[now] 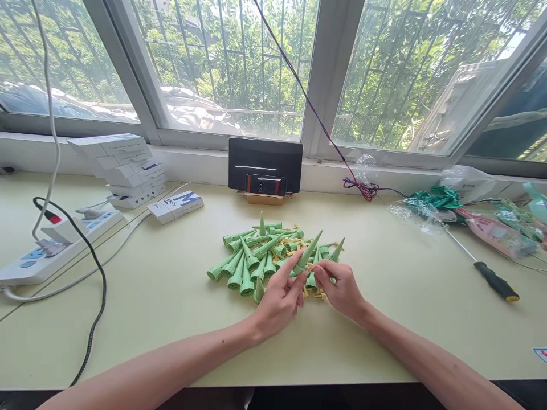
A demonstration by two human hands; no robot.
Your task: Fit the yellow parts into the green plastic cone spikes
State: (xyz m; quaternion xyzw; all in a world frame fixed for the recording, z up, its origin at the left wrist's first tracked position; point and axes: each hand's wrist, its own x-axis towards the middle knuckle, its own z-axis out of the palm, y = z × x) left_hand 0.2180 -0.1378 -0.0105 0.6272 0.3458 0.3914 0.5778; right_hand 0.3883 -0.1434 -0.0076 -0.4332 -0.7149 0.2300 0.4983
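My left hand [280,296] is closed around a green plastic cone spike [308,253], its tip pointing up and to the right. Close beside its collar, my right hand [344,287] pinches a small yellow plastic piece [310,266] between thumb and fingertips. Whether that piece touches the spike I cannot tell. Beyond and left of my hands lies a pile of similar green cone spikes [247,279], some lying down and a few upright. Small yellow pieces [317,294] are scattered among them, partly hidden by my hands.
A phone [265,184] leans on a dark tablet [265,156] behind the pile. White boxes [128,165] and a power strip [60,245] with cables stand to the left. A screwdriver [496,280] and plastic bags [491,228] lie to the right.
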